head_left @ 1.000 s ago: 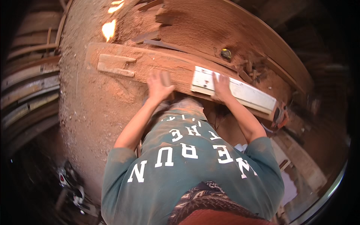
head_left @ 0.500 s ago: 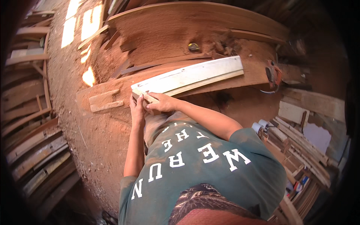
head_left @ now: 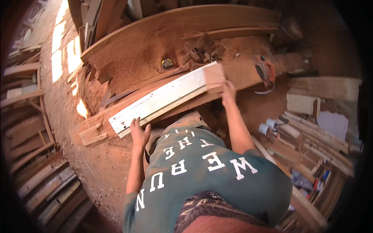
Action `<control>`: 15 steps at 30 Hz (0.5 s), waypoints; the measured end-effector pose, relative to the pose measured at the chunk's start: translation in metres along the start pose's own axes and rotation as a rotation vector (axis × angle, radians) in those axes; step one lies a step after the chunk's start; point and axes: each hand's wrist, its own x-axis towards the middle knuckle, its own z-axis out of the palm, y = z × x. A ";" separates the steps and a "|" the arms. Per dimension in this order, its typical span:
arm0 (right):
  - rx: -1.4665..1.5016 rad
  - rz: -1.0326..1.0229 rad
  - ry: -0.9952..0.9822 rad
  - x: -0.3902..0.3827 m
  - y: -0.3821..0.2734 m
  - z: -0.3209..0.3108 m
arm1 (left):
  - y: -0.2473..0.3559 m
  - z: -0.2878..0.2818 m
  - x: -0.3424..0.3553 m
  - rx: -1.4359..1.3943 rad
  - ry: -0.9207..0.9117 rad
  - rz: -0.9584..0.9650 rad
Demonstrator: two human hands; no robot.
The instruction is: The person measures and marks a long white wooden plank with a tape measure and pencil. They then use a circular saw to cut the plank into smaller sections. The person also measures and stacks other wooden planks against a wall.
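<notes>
A long white board [head_left: 159, 101] lies slantwise on a dusty wooden workbench [head_left: 241, 72]. My left hand [head_left: 139, 134] is at its left end, fingers apart at the near edge. My right hand [head_left: 228, 93] grips a light brown wooden piece [head_left: 213, 77] at the board's right end, with faint dark lines on its face. A short notched wood scrap [head_left: 93, 136] lies left of the board. An orange and black power tool [head_left: 264, 72] sits to the right.
Behind the bench are a curved plank [head_left: 233, 15], a yellow tape measure [head_left: 167, 63] and wood offcuts [head_left: 198, 50] amid sawdust. Timber is stacked at the left [head_left: 54, 182] and right [head_left: 318, 151], near white cylinders [head_left: 268, 127]. Sunlight falls on the dirt floor [head_left: 97, 182].
My hands have separated. The right moved up and rightward with the wooden piece from the white board's left end to its right end; the left now opens at the left end.
</notes>
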 end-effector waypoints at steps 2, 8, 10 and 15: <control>0.054 0.049 0.177 0.050 -0.008 -0.043 | 0.051 0.022 0.024 0.128 -0.011 0.087; 0.061 0.234 0.180 0.157 0.019 -0.143 | 0.160 0.106 0.097 0.508 -0.294 0.259; 0.050 0.296 0.152 0.164 0.023 -0.160 | 0.166 0.131 0.115 0.598 -0.293 0.279; 0.115 0.440 0.119 0.170 0.047 -0.188 | 0.178 0.132 0.134 0.669 -0.354 0.377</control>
